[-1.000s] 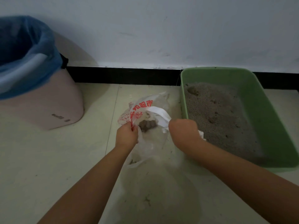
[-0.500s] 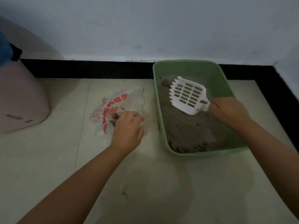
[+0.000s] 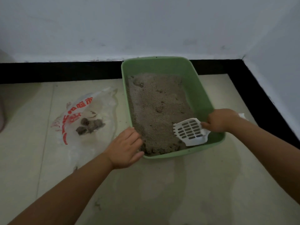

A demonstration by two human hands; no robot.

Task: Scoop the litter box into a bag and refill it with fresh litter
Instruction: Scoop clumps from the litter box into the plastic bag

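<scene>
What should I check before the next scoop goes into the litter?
1. Right hand grips the scoop: ok.
2. Left hand steadies the near-left corner of the litter box: ok.
3. Scoop head is down at the litter, near end of the box: ok.
4. Bag lies on the floor left of the box, clumps inside: ok.
5. Bag mouth held open for the next dump: not ok, no hand on it.
6. More clumps left in the litter: cannot tell.
</scene>
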